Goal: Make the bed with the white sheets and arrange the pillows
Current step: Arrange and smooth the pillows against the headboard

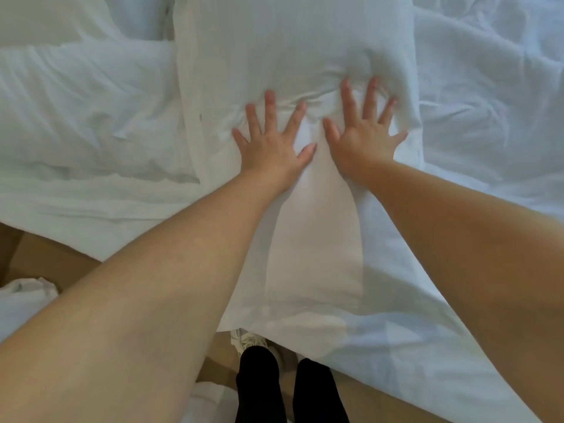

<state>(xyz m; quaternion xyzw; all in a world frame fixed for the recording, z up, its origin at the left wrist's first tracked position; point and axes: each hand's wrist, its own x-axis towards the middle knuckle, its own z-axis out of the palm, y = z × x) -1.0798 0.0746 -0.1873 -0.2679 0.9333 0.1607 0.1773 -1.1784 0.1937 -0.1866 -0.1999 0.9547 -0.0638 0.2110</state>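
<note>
Black trouser legs (262, 389) stand at the bottom of the view on a brown floor (45, 257), and a white shoe (245, 337) shows just above them. At the lower left, a bundle of white cloth (21, 297) lies on the floor near the bed (91, 215). Two bare forearms reach forward from the person across the near edge of the bed.

Between the forearms lies the pillow (293, 50) in its white case. It lies lengthwise on the bed, pointing away from the person. Its near end is flat and reaches the edge of the bed, just in front of the legs, and its fuller part is farther away.

The left hand (271, 148) and the right hand (363, 138) rest side by side on the middle of the pillow with the thumbs close together. The grip of each hand is released. The fingers are straight and spread, the palm is down, and the hand presses flat on the case without holding anything. The fabric makes small wrinkles just ahead of the fingertips.

To the right of the pillow, the white sheet (494, 96) covers the bed with many creases. To the left, a thick white piece of bedding (91, 111) touches the side of the pillow. I cannot tell whether it is a pillow or a folded cover. At the far left corner, another white cushion shape (36, 19) is partly in view.
</note>
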